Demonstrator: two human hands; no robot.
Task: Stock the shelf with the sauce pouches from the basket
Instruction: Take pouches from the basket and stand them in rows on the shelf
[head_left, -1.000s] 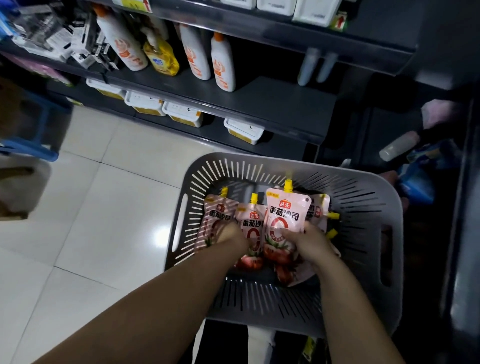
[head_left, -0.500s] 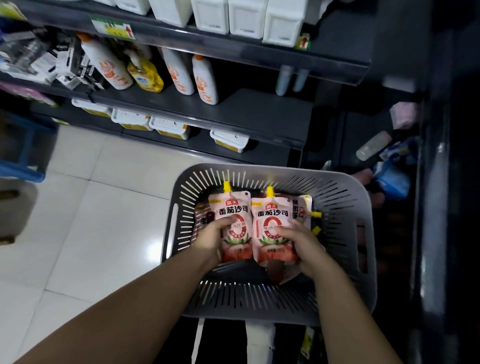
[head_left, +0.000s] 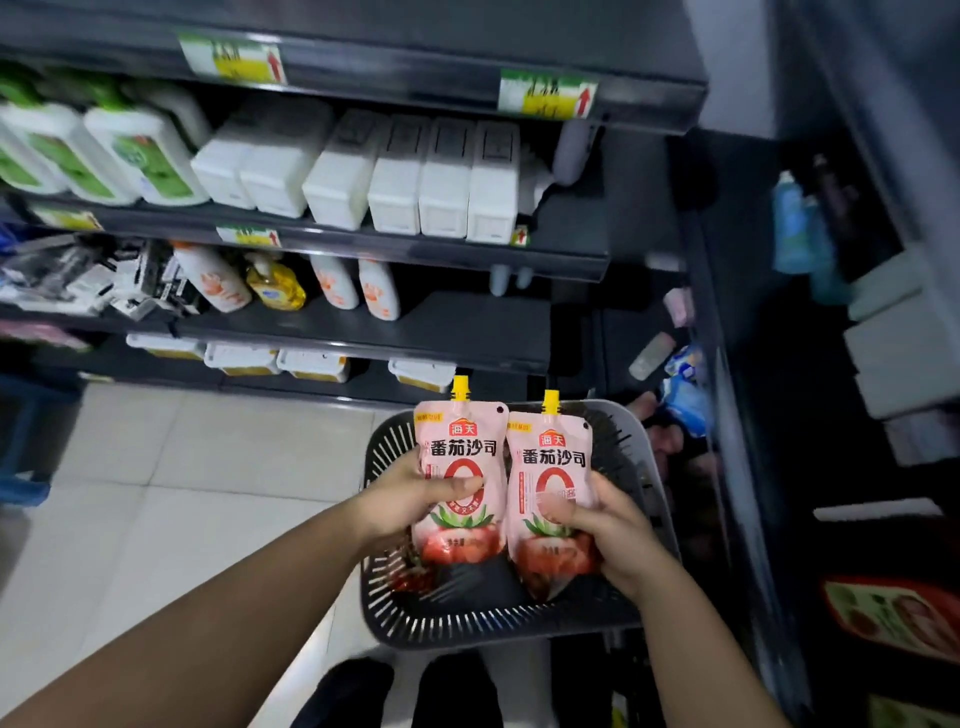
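Two pink sauce pouches with yellow spouts are held upright side by side above the grey slotted basket (head_left: 498, 623). My left hand (head_left: 415, 493) grips the left pouch (head_left: 462, 447) around its middle. My right hand (head_left: 608, 525) grips the right pouch (head_left: 550, 467) at its lower right side. At least one more pouch (head_left: 410, 574) lies in the basket's bottom, mostly hidden by the held ones. The dark shelf unit (head_left: 441, 332) stands ahead, its middle level bare at the right end.
White boxes (head_left: 395, 182) fill the upper shelf. Orange-and-white bottles (head_left: 379, 288) and a yellow bottle (head_left: 275, 286) stand on the middle shelf, flat tubs (head_left: 311, 364) on the lowest. A second dark rack (head_left: 831, 364) with goods rises at right. Pale tiled floor (head_left: 182, 493) lies at left.
Both hands have lifted their pouches up out of the basket. The view has tilted upward, bringing the higher shelves into sight.
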